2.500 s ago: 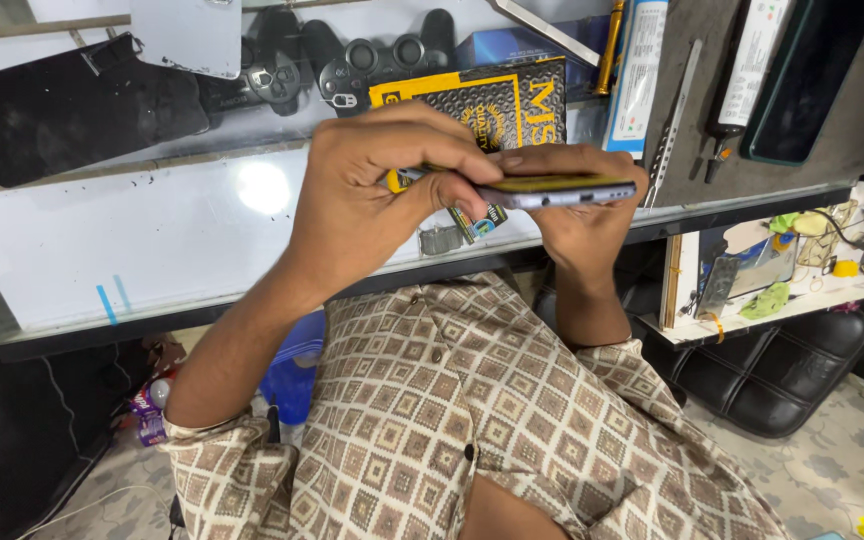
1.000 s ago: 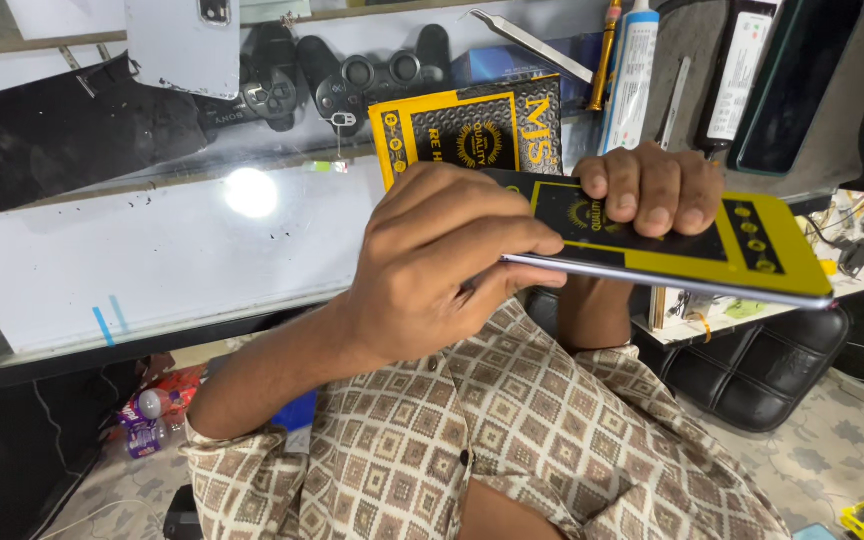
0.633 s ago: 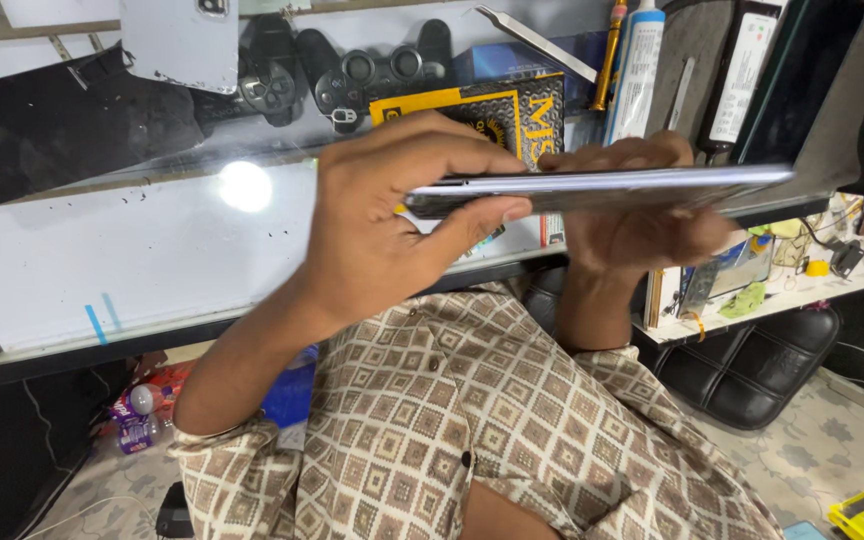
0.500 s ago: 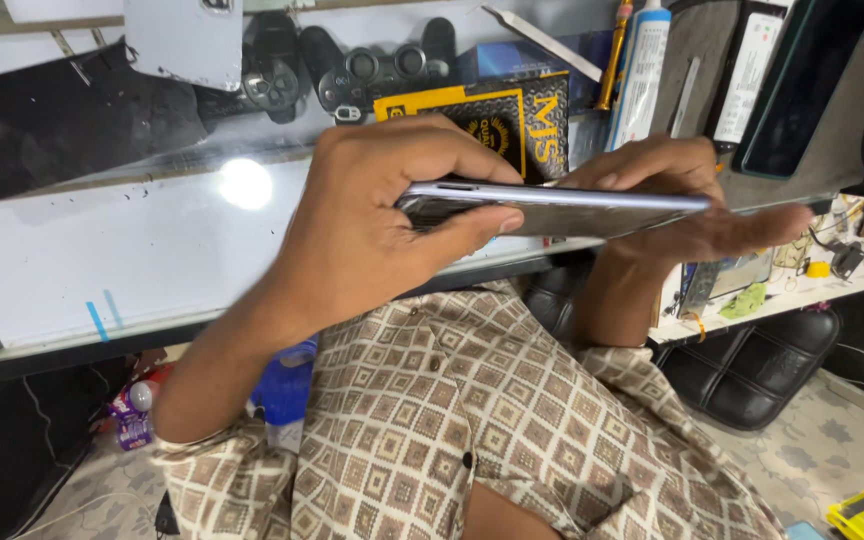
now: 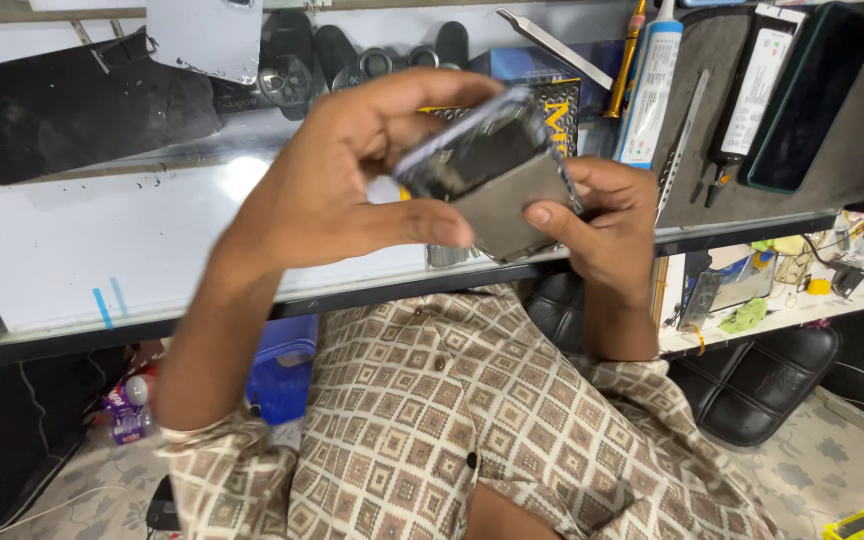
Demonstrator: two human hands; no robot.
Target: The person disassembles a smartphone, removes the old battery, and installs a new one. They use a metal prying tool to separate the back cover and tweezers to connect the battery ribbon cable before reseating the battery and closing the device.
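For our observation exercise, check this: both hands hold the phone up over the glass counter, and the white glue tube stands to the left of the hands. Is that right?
Not quite. In the head view both the left hand and right hand hold the phone over the glass counter, but the white glue tube lies to the right of the hands, not the left.
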